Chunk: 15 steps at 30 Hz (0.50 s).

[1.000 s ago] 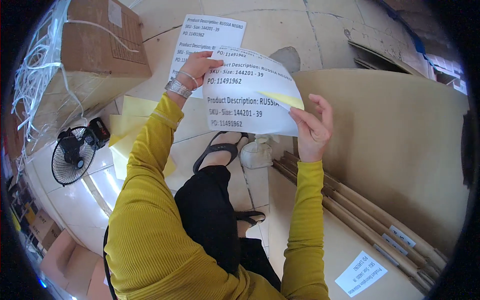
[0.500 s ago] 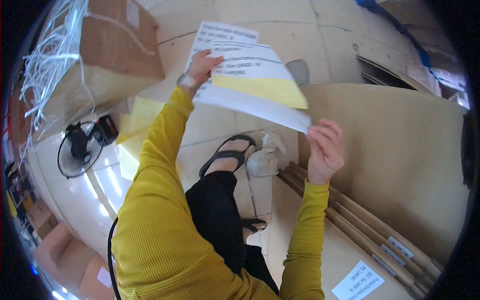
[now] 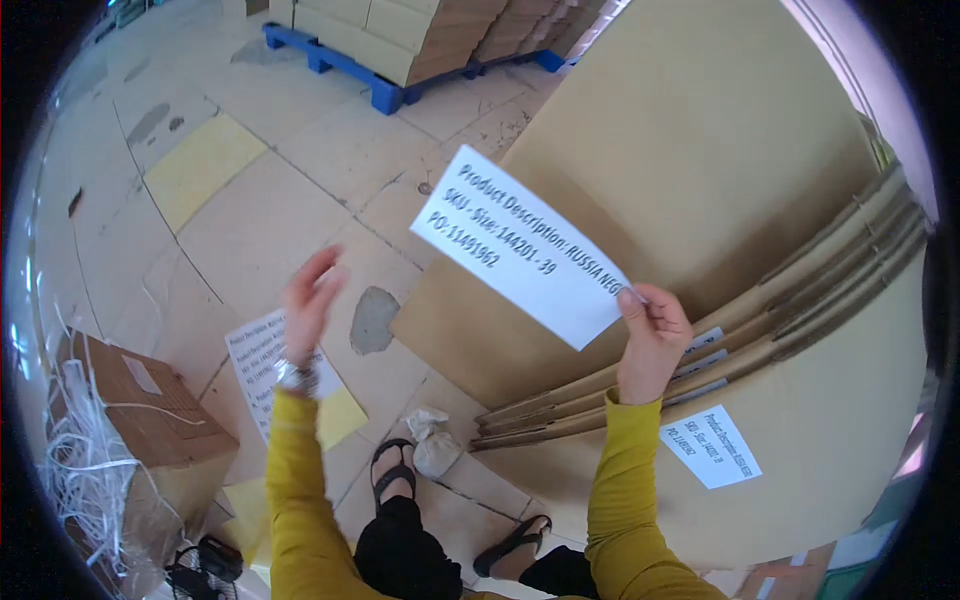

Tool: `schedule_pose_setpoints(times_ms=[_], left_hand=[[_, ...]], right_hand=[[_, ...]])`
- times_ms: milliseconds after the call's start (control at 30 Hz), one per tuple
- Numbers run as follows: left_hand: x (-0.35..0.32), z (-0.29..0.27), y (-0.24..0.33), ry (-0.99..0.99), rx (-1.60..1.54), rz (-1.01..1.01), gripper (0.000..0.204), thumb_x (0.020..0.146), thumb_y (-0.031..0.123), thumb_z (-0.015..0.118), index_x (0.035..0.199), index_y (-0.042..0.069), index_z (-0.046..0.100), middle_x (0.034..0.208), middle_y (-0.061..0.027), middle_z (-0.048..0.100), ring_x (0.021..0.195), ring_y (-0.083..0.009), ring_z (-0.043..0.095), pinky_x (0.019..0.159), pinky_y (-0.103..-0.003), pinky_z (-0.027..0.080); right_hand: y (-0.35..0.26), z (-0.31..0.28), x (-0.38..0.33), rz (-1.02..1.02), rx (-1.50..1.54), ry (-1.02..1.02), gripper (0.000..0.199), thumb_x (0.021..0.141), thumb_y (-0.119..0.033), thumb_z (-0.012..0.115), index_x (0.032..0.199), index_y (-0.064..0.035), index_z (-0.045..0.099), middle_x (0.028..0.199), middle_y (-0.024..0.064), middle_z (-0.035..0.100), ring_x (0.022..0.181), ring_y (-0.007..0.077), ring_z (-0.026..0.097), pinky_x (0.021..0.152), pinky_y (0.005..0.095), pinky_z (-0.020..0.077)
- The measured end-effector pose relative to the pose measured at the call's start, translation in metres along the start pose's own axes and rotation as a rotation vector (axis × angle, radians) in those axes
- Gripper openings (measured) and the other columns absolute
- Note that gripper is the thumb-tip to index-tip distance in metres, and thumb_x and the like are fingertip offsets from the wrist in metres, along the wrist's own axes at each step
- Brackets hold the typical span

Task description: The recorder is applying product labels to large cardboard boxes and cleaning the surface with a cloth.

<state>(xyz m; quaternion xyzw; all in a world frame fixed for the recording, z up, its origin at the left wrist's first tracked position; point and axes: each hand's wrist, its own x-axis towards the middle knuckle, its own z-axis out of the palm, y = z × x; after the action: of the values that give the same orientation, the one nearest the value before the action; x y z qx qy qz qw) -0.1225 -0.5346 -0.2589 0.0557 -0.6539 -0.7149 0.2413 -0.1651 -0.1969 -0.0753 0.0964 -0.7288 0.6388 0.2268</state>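
A white printed label [image 3: 510,240] is held up by one corner in my right hand [image 3: 655,335], pinched between thumb and fingers. It hangs in front of a large brown cardboard sheet [image 3: 700,130]. My left hand [image 3: 315,300], slightly blurred, is raised with fingers stretched out and nothing in it. Below and beside that hand are printed white sheets [image 3: 250,375] with a yellow backing sheet [image 3: 343,415]; the wrist partly hides them. Another white label [image 3: 712,447] is on the front face of the cardboard stack, just below my right hand.
Several upright cardboard layers [image 3: 800,300] stand at my right. At the lower left is a carton [image 3: 160,400] heaped with white plastic strapping [image 3: 90,460], with a fan [image 3: 200,572] beside it. A small tied bag [image 3: 435,445] sits near my feet. Far off stands a blue pallet [image 3: 385,95] of cartons.
My left hand has let go of the sheets, which now lie apart from it. My right hand has drawn one label away to the right. The view has turned toward the cardboard stack.
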Motion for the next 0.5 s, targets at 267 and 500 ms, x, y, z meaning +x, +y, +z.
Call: schedule_pose_setpoints(times_ms=[267,500], left_hand=[[0.112,0.153,0.138,-0.374,-0.062,0.106,0.036,0.077,0.02,0.07,0.103,-0.001,0.06,0.09,-0.0062,0.064,0.081,-0.0107,0.058,0.071,-0.025,0.047],[0.123,0.17,0.135,-0.425,-0.412,-0.144,0.025,0.077,0.014,0.07,0.096,0.0,0.062,0.079,-0.0029,0.064,0.067,-0.0079,0.057,0.061,-0.021,0.047]], right_hand=[[-0.005,-0.023,0.044,-0.068,0.078,0.054,0.015,0.074,0.0,0.069,0.087,0.0017,0.062,0.073,-0.0004,0.059,0.064,0.0044,0.05,0.058,0.0167,0.0383],[-0.001,-0.024,0.056,-0.036,0.052,0.114,0.016,0.071,0.002,0.07,0.086,0.0014,0.063,0.071,-0.0012,0.059,0.062,0.004,0.047,0.056,0.0168,0.0369]])
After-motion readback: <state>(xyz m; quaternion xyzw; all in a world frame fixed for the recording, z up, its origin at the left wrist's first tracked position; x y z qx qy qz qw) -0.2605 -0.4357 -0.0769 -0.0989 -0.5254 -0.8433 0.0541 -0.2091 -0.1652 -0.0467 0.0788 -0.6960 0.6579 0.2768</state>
